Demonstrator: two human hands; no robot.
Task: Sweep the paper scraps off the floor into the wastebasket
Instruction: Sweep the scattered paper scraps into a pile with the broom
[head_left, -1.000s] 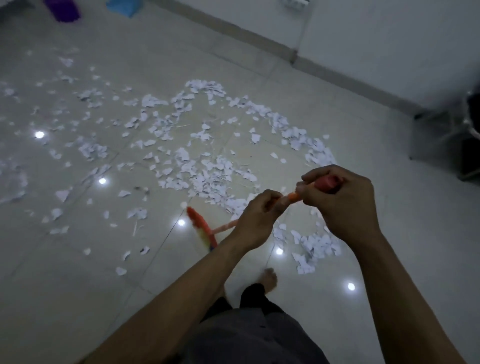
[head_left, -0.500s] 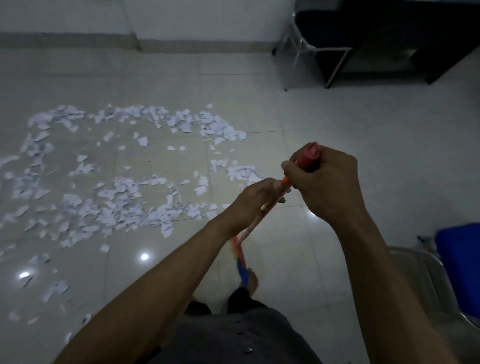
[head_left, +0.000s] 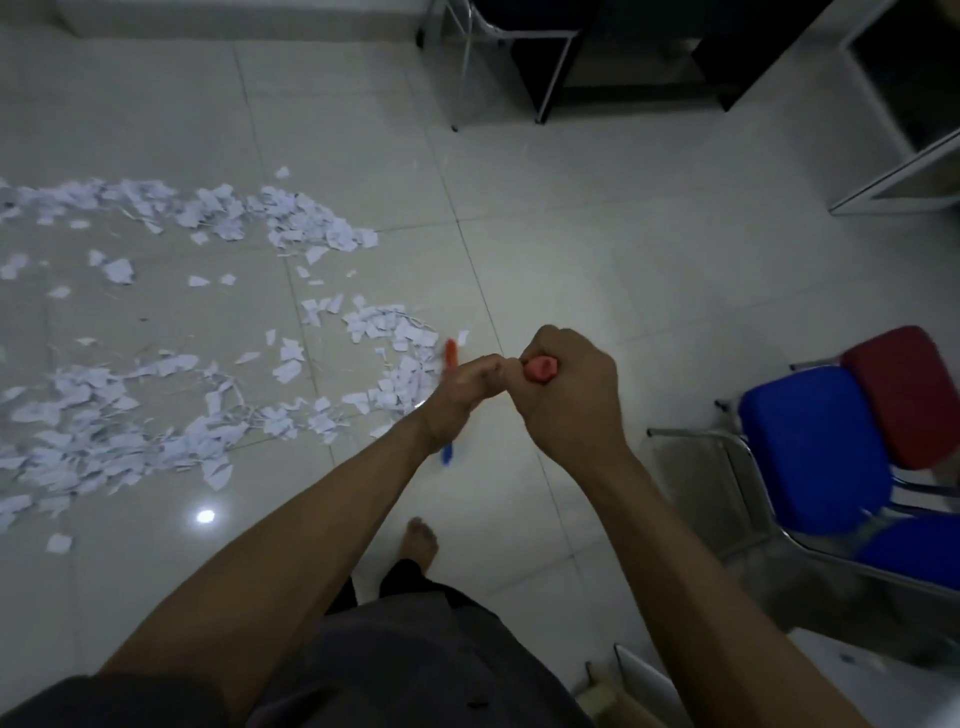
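Both my hands grip a broom with an orange handle. My right hand (head_left: 563, 397) wraps the handle's red top end (head_left: 540, 370). My left hand (head_left: 462, 395) holds the shaft just below it. The broom's head is mostly hidden behind my left hand; an orange tip (head_left: 451, 354) and a blue tip (head_left: 447, 453) stick out above and below. White paper scraps (head_left: 171, 415) lie spread over the tiled floor to the left, with a small clump (head_left: 389, 332) right beside the broom. No wastebasket is in view.
Chairs with blue (head_left: 810, 447) and red (head_left: 909, 395) seats stand at the right on metal legs. A chair frame (head_left: 498, 47) and dark furniture (head_left: 649, 52) are at the back. My bare foot (head_left: 422, 540) stands on the floor below my hands. A white cabinet edge (head_left: 893, 182) is at the far right.
My view has swung right, so the scraps now lie left and the chairs show at the right. The broom head has swung from the lower left toward the scraps near my hands.
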